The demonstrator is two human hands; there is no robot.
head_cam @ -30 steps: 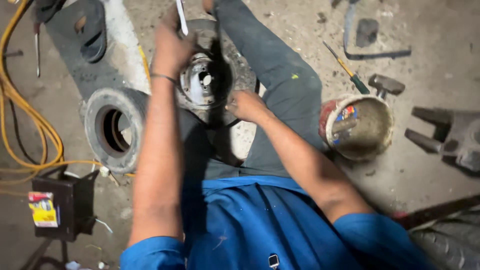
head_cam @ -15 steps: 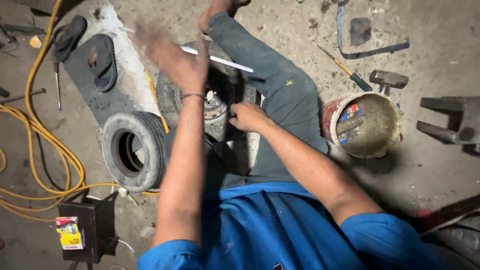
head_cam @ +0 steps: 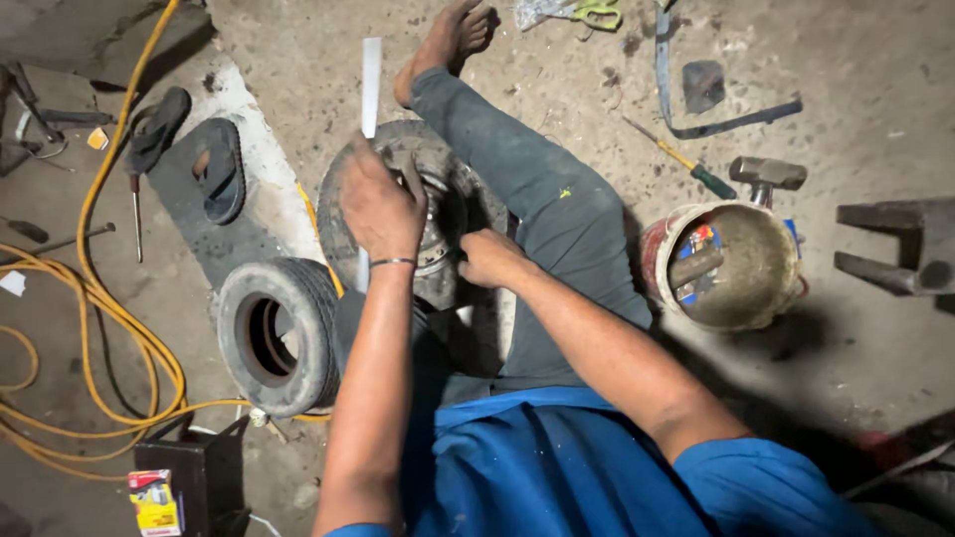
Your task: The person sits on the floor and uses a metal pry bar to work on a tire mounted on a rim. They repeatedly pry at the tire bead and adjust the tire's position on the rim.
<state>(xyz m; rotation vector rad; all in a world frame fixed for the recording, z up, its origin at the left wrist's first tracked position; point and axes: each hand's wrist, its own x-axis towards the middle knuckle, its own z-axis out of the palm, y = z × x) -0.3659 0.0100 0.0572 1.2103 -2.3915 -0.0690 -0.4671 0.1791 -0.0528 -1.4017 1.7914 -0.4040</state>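
Left hand (head_cam: 378,209) lowered, fingers clamped on metal strip (head_cam: 370,80) | right hand (head_cam: 489,259) curled at wheel hub (head_cam: 438,224) | dusty concrete floor (head_cam: 557,70)

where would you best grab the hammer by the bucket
Grip the hammer by its metal head, coming from above and the far side: the head lies flat and exposed on the floor, while its handle runs toward the bucket and is mostly hidden by the rim.

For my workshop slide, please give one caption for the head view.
Seated person's left hand holds flat metal bar over wheel; right hand steadies it.
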